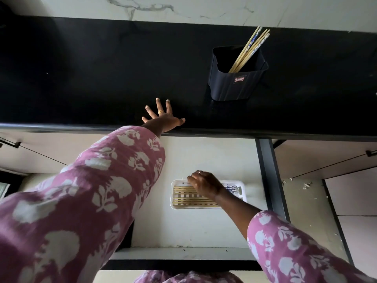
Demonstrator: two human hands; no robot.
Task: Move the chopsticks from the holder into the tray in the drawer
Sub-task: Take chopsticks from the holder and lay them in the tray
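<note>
Several pale chopsticks (247,50) lean in dark holder (237,83).

Table (102,78): one. Holder (236,82): one, with at least four standing chopsticks (250,49) — exact count unclear. Drawer (193,231): one. Tray (173,201): one, with roughly six laid chopsticks (187,200) — partly hidden. Hands: two, the left hand (163,117) and the right hand (206,184), one ring (160,112) each.
</note>
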